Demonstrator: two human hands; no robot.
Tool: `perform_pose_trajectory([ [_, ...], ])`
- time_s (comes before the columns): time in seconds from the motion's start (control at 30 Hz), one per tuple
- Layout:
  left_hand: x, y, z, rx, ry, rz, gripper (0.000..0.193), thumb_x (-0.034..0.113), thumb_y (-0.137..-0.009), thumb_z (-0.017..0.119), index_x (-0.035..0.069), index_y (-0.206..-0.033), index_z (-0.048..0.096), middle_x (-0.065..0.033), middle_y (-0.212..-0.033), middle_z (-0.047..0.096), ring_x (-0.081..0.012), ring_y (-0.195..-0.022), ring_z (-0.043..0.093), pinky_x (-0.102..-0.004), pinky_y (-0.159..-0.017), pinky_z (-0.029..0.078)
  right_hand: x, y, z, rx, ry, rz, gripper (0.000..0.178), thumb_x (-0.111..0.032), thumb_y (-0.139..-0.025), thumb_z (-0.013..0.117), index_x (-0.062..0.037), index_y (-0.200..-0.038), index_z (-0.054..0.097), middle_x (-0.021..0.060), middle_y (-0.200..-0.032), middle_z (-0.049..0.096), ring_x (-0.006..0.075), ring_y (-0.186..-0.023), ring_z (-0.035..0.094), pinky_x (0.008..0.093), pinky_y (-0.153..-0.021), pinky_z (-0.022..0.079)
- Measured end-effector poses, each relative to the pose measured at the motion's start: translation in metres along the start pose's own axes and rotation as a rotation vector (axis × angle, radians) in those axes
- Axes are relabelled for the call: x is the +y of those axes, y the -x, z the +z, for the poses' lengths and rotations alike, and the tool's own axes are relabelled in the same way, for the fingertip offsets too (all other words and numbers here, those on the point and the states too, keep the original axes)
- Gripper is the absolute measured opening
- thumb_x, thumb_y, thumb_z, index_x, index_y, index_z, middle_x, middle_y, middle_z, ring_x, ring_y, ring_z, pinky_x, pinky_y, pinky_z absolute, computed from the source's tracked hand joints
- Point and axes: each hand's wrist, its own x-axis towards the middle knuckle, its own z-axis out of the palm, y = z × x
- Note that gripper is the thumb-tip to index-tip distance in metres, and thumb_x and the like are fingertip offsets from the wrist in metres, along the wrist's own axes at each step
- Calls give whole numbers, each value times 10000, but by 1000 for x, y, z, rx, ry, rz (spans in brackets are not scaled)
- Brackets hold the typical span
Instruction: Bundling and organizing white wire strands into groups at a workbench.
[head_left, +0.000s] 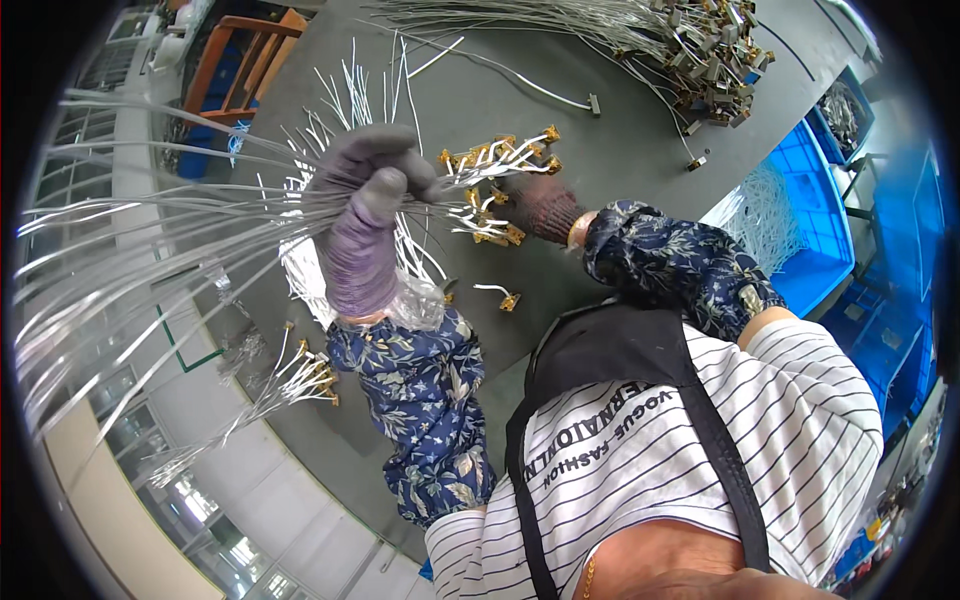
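Observation:
My left hand, in a grey and purple glove, is wrapped round a bundle of thin white wires. The long wire ends fan out to the left, raised over the table edge. Small brass-coloured connectors tip the short ends, which stick out on the right of the fist. My right hand, in a dark reddish glove, is right beside these connectors; its fingers are dark and smeared, so their grip does not show. A loose connector with a short white wire lies on the table below them.
More white wires lie on the grey table beneath my left hand. A large pile of wired connectors is at the far right. Another bundle lies at the near left edge. Right of the table stands a blue bin holding white wires.

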Motion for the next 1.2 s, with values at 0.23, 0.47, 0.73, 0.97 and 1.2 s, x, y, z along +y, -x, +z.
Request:
perform_pose_trajectory([
  [0.23,-20,-4,-35,-150,270,115,342,329,-865,664,-8,-900,612,-11,-543,463,-84,-428,364,-248,-404,330,7,-16,12,152,34,32,434,-399,-834,591,-39,-1077,609,163,-1029,651,342,-882,641,430,-773,524],
  [0.47,5,-11,-25,-4,260,237,203,273,-961,503,168,-844,631,37,-523,453,-45,-371,258,-218,-333,238,52,0,25,196,-770,40,299,-165,-789,624,-45,-1063,630,102,-917,673,189,-785,629,305,-696,508],
  [0.73,19,-17,-42,258,299,203,305,332,-925,556,34,-928,623,60,-478,341,-52,-380,276,-231,-358,236,32,39,-27,145,-1089,139,249,-201,-800,648,-27,-973,606,63,-767,623,103,-567,540,229,-463,391],
  [0.97,-12,-33,-82,-151,290,333,305,273,-943,505,-10,-977,615,9,-519,477,-90,-399,401,-254,-383,319,17,81,-33,111,-570,211,505,-347,-820,653,13,-1156,538,197,-1029,636,281,-924,623,363,-804,495],
  [1.2,-27,-52,-132,-604,480,11,405,333,-949,374,94,-675,551,-19,-556,550,-163,-516,496,-295,-515,368,-3,87,15,-74,-94,290,434,-309,-801,656,-23,-1114,563,182,-978,637,344,-907,625,395,-754,501],
])
